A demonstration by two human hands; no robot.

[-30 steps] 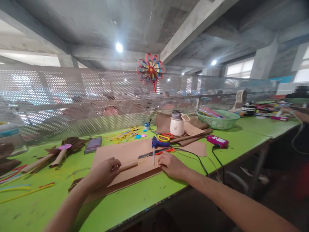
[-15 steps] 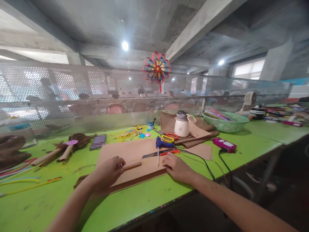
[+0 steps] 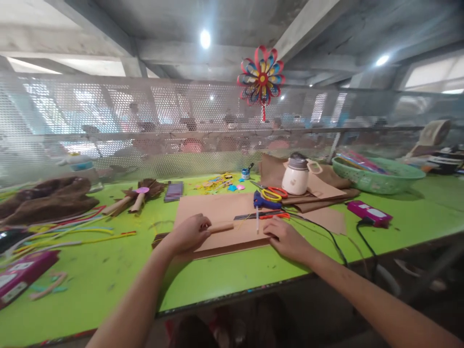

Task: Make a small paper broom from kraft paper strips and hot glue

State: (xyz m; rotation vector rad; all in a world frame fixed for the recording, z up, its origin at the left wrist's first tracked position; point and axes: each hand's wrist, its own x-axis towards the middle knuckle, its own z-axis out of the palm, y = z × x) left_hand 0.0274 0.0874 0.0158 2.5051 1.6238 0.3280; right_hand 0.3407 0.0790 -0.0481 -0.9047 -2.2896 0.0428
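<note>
A sheet of tan paper [image 3: 217, 209] lies on the green table. On its left part my left hand [image 3: 191, 233] is closed round a rolled brown paper tube [image 3: 222, 227], whose right end sticks out. At the sheet's right front edge rests my right hand [image 3: 288, 238], fingers curled; whether it grips the edge is hidden. Just above it lie a blue glue gun [image 3: 267, 200] with a white glue stick [image 3: 257, 220] before it, and orange-handled scissors [image 3: 279, 215] with dark blades. Behind them are yellow-and-red-handled scissors [image 3: 271, 194].
A white jug [image 3: 295, 176] stands on brown paper behind. Farther right are a green basket [image 3: 379, 181] and a magenta power strip [image 3: 369, 213] with black cables. Paper bundles [image 3: 139, 199], a dark phone-like object [image 3: 174, 191] and coloured strips [image 3: 79, 234] lie left.
The view has swung left and down, bringing a second magenta power strip into sight at the left. Both hands keep nearly the same places on the paper, and the tube is still held.
</note>
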